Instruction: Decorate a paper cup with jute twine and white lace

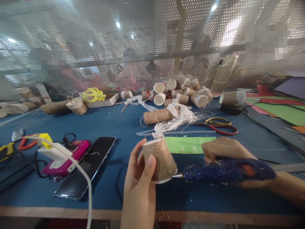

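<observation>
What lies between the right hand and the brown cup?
In the head view, the front of the blue glue gun, its metal nozzle at the cup, with a green paper strip beyond.

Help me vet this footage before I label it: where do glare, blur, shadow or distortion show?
In the head view, lights glare as white spots; head view: the background behind the perforated screen is hazy, with pixelated patches; same head view: the brown cup and left hand look fairly clear, a soft shadow darkens the blue tabletop beside that hand, and the side edges look stretched.
</observation>
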### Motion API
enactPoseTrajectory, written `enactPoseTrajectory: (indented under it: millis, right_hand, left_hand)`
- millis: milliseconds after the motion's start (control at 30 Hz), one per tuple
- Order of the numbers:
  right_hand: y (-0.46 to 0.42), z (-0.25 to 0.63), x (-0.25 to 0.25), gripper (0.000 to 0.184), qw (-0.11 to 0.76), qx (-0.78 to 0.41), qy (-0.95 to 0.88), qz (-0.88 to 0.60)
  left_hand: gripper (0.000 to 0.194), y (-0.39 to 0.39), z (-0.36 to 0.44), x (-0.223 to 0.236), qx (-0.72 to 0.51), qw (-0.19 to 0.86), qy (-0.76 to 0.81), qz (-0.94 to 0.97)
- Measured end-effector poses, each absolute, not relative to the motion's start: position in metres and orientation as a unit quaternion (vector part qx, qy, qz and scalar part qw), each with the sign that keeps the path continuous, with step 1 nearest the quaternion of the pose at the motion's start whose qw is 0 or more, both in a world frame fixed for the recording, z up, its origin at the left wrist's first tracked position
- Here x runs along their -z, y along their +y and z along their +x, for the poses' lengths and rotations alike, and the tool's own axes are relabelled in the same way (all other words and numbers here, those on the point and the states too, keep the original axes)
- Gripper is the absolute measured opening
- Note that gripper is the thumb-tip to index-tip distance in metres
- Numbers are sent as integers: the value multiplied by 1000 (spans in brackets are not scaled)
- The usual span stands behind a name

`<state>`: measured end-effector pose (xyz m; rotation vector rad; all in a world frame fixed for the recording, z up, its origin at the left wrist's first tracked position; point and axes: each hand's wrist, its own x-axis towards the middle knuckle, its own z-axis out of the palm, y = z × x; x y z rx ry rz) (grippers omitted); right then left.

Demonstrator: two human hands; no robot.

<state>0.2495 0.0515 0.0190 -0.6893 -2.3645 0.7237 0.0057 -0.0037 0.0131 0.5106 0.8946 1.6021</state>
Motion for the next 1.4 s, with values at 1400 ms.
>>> enactPoseTrajectory:
  millis: [1400]
  right_hand:
    - [77, 259, -25, 55, 165, -164, -900, -369]
  left_hand:
    - [39, -1, -4, -4, -678, 614, 356, 190]
